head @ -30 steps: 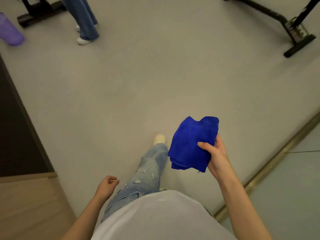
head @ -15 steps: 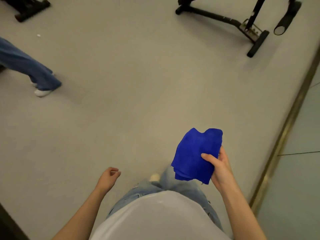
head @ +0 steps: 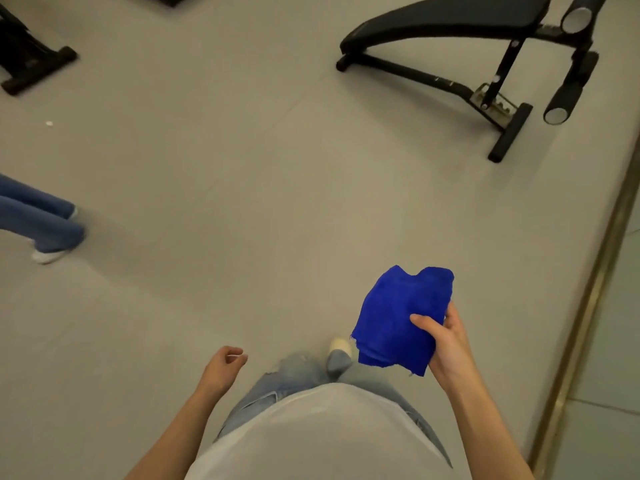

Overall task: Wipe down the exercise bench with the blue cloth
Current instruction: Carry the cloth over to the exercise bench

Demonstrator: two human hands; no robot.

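Observation:
A folded blue cloth (head: 398,320) is gripped in my right hand (head: 446,344), held at waist height in front of me with the thumb across its top. The black exercise bench (head: 446,20) stands on the floor at the far upper right, its padded board slanted, with a black frame and foam rollers at its right end. It is well ahead of the cloth, not touching it. My left hand (head: 223,367) hangs loosely curled at my left side and holds nothing.
Another person's legs (head: 38,220) in blue jeans and white shoes are at the left edge. A black equipment base (head: 31,64) lies at the upper left. A brass floor strip (head: 588,306) runs along the right, with tiled floor beyond it.
The view has swung toward the bench, which now shows its padded board and sits nearer. The other person's legs have shifted to the left edge. My grip on the cloth is unchanged.

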